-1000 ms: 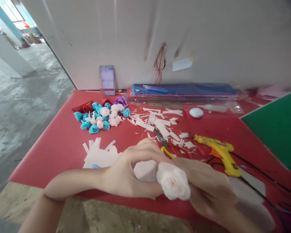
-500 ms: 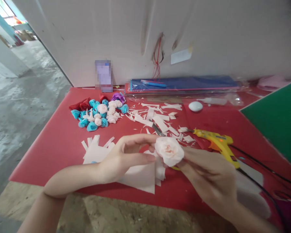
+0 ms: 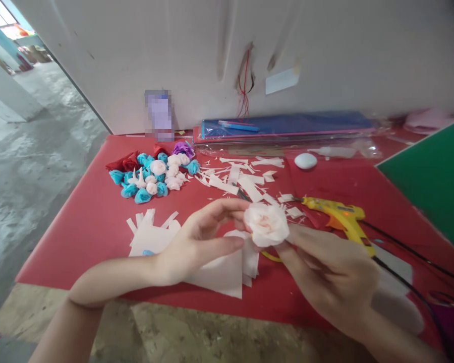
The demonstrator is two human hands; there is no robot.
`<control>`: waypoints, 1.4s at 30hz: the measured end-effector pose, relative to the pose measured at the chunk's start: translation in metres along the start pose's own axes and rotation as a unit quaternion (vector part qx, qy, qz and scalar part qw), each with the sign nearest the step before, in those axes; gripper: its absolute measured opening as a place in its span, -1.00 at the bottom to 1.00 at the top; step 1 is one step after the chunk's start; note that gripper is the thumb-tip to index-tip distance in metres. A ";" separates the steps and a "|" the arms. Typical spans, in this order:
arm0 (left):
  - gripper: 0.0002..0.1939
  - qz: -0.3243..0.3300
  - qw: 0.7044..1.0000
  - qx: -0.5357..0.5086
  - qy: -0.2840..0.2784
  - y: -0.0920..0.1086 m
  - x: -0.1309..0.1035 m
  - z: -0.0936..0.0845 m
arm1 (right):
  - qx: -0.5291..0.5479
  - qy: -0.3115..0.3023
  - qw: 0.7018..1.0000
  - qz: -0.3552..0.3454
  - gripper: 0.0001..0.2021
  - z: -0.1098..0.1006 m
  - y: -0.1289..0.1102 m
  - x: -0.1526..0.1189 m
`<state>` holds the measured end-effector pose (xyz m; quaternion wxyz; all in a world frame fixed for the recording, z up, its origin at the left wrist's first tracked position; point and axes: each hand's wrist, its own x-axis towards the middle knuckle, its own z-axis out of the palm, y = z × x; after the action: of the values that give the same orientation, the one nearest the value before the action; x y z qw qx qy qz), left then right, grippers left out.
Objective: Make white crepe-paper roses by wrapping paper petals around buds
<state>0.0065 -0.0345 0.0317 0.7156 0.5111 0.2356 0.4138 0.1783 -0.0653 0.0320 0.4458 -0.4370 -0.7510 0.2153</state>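
Observation:
A white paper rose (image 3: 267, 225) with a pinkish middle is held above the table's front, its bloom facing up toward me. My right hand (image 3: 331, 269) pinches it from the right, at its underside. On its left, my left hand (image 3: 200, 242) is open, thumb and fingers apart; the index fingertip is at the petals' edge and the other fingertips are partly hidden. White paper sheets (image 3: 223, 277) and cut strips lie below my left hand. Scissors with a yellow handle (image 3: 271, 257) lie beneath the rose, mostly hidden by it.
A yellow hot glue gun (image 3: 338, 217) with a black cord lies at right. Blue, white, red and purple paper flowers (image 3: 151, 174) are heaped at left. White scraps (image 3: 249, 186) litter the middle, near a white egg-shaped object (image 3: 305, 161). A green board (image 3: 435, 186) leans in at right.
The rose and my right hand have shifted slightly up and to the right. My left fingers have lifted a little. The scissors' yellow handle shows more.

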 end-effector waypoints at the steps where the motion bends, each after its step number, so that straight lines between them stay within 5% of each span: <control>1: -0.69 0.011 0.999 0.047 -0.006 0.000 0.001 -0.001 | -0.001 -0.001 1.000 -0.013 -0.77 0.000 0.000 0.001; 6: -0.87 0.094 0.968 0.229 -0.045 0.003 0.000 -0.001 | 0.040 -0.013 0.995 -0.094 -0.73 0.006 0.007 0.005; 12: -0.95 0.147 0.945 0.284 -0.069 0.007 -0.002 -0.001 | 0.100 -0.026 0.988 -0.119 -0.80 0.006 0.013 0.006; 18: -0.90 0.237 0.918 0.317 -0.032 0.004 0.002 0.000 | 0.279 -0.089 0.956 0.022 -0.83 0.010 0.023 -0.001; 21: -0.92 0.280 0.892 0.355 0.005 0.004 0.005 -0.002 | 0.412 -0.120 0.893 0.138 -0.82 0.016 0.023 -0.005; 26: -0.90 0.322 0.850 0.415 0.048 0.011 0.007 -0.008 | 0.593 -0.164 0.729 0.301 -0.90 0.018 0.016 -0.007; 28: -0.88 0.338 0.829 0.443 0.046 0.013 0.007 -0.009 | 0.610 -0.175 0.701 0.325 -0.90 0.018 0.014 -0.006; 34: -0.91 0.377 0.784 0.486 0.078 0.011 0.005 -0.010 | 0.617 -0.183 0.681 0.351 -0.89 0.021 0.013 -0.005; 42: -0.93 0.383 0.775 0.498 0.074 0.013 0.003 -0.011 | 0.610 -0.170 0.683 0.365 -0.86 0.021 0.011 -0.007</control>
<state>-0.0050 -0.0240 0.0400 0.1239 0.8114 0.2457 0.5156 0.1669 -0.0642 0.0104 0.3644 -0.2642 -0.2975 0.8419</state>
